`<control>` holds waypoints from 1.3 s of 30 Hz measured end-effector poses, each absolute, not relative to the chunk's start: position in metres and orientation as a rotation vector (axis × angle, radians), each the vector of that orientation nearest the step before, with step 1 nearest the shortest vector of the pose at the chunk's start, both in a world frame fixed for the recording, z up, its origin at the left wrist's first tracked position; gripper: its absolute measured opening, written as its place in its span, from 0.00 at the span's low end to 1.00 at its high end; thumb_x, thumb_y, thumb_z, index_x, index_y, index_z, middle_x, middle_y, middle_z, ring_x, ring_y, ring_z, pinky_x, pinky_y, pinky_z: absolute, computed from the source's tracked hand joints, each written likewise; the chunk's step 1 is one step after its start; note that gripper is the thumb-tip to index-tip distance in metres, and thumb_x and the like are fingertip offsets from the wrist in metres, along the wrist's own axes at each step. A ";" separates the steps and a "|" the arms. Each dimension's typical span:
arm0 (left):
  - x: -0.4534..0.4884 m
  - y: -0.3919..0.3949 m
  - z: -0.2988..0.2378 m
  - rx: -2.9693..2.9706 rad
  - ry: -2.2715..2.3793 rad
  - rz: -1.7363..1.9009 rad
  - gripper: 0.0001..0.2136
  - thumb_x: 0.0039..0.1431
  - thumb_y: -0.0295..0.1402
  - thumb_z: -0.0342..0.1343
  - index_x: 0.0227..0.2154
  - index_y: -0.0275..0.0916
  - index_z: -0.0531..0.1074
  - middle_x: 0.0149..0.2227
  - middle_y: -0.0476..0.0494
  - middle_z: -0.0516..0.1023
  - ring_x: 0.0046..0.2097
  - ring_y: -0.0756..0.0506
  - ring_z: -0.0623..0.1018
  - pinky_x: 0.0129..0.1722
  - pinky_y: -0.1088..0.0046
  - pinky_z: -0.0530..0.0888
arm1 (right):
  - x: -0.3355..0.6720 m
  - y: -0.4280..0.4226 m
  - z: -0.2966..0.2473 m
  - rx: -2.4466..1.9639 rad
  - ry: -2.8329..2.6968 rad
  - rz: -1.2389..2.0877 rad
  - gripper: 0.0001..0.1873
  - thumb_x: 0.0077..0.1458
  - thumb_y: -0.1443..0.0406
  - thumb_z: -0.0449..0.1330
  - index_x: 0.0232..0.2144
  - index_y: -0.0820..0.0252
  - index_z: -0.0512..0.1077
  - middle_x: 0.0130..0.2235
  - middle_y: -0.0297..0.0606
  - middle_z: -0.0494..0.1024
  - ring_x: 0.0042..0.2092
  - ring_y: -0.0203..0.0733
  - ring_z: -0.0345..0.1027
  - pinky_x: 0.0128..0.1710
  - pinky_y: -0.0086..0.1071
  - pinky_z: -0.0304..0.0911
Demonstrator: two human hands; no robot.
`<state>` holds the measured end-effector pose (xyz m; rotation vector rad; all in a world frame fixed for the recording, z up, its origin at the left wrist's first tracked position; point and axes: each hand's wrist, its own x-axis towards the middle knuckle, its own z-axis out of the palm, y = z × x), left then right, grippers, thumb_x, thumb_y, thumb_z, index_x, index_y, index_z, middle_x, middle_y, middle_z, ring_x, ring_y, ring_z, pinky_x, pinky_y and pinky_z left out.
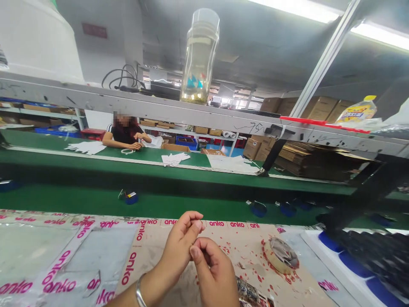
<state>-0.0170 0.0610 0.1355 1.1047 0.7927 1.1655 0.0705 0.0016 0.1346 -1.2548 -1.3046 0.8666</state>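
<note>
My left hand (180, 245), a silver bangle on its wrist, is raised over the work surface with thumb and fingers pinched together. Close against it, my right hand (215, 270) is curled, its thumb pressed to the index finger. Anything between the fingertips is too small or hidden to make out. Under the hands lies a brown cardboard sheet (153, 251) edged with pink-lettered tape. A dark, stained cylindrical object (252, 292) lies partly behind my right hand. Farther right sits a round ring (281, 256) with grey material inside and red smears around it.
Beyond the cardboard runs a green belt (191, 204) carrying small blue pieces with wires (131, 197). A shelf (153, 101) crosses above it, bearing a clear bottle (200, 59). Blue and black parts (354, 264) fill a white tray at right. Another person (124, 134) sits across.
</note>
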 end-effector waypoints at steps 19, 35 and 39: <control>-0.060 0.069 0.135 1.444 0.399 0.765 0.22 0.48 0.41 0.71 0.46 0.41 0.76 0.42 0.42 0.79 0.45 0.42 0.76 0.49 0.64 0.70 | 0.178 0.009 0.168 -1.207 -0.631 0.675 0.24 0.42 0.44 0.69 0.32 0.54 0.72 0.32 0.30 0.76 0.34 0.35 0.64 0.30 0.22 0.61; -0.071 0.055 0.158 1.545 0.015 0.334 0.47 0.54 0.69 0.36 0.57 0.32 0.71 0.51 0.28 0.78 0.52 0.31 0.77 0.55 0.55 0.70 | 0.147 -0.012 0.164 -1.215 -1.330 1.013 0.11 0.54 0.57 0.64 0.41 0.48 0.77 0.30 0.32 0.75 0.31 0.37 0.67 0.32 0.29 0.64; -0.069 0.055 0.158 1.646 0.055 0.207 0.50 0.46 0.72 0.46 0.55 0.30 0.73 0.51 0.33 0.78 0.54 0.29 0.75 0.58 0.58 0.67 | 0.131 -0.013 0.173 -1.201 -1.700 0.945 0.16 0.51 0.61 0.63 0.44 0.45 0.78 0.30 0.32 0.79 0.31 0.40 0.70 0.34 0.33 0.65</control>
